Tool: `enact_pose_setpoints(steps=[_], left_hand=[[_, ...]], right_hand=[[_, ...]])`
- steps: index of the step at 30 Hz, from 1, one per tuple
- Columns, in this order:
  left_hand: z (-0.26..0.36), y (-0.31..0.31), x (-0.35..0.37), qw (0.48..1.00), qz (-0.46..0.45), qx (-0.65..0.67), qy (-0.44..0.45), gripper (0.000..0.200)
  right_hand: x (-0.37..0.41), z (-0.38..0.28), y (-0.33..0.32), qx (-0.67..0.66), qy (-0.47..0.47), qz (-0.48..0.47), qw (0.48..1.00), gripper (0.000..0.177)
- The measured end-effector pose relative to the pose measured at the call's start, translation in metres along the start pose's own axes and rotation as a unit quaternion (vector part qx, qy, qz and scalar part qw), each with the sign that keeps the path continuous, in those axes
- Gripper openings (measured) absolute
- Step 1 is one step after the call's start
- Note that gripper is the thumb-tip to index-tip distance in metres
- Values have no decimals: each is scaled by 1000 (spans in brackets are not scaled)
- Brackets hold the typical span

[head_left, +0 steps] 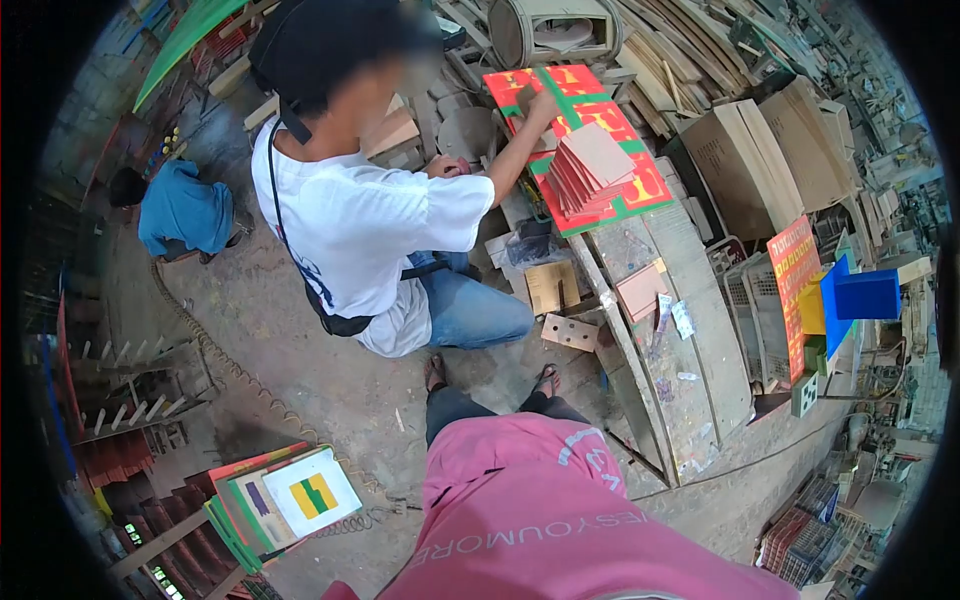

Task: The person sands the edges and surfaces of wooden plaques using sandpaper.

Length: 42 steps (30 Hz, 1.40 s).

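Note:
Neither of my hands shows; my pink shirt (520, 500) and my sandalled feet fill the lower middle of the head view. In front of me, to the left of the workbench, a person in a white shirt (370, 215) and dark cap has one hand (540, 108) on a red, green and yellow painted board (655, 185). A stack of thin pinkish-brown panels (595, 165) rests on that board. Nearer to me on the bench (690, 260) lie another small stack of panels (641, 291) and some scraps of paper (682, 319).
Farther left, another person in a blue shirt (190, 205) crouches. A coiled air hose (235, 372) runs over the floor toward stacked painted boards (285, 500) at lower left. Cardboard boxes (745, 165) and plastic crates (760, 310) stand right of the bench, beside a blue box (868, 295).

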<state>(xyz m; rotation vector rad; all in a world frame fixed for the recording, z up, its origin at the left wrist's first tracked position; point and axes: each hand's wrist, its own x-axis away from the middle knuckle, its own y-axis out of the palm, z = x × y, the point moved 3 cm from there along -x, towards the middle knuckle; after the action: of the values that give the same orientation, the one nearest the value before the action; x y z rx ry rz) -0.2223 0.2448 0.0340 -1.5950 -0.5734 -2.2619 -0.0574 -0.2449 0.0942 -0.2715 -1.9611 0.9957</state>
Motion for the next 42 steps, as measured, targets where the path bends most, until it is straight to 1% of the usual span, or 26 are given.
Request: enact_pose_setpoints(steps=[20, 28, 42], left_hand=[[36, -22, 4, 995, 7, -98, -16, 42], [72, -32, -10, 985, -7, -169, -31, 42], [71, -42, 8, 976, 11, -209, -53, 43]], right_hand=[[35, 29, 31, -43, 43, -11, 998, 36], [63, 45, 50, -77, 88, 1, 993, 35], [85, 61, 55, -80, 107, -22, 991, 34]])
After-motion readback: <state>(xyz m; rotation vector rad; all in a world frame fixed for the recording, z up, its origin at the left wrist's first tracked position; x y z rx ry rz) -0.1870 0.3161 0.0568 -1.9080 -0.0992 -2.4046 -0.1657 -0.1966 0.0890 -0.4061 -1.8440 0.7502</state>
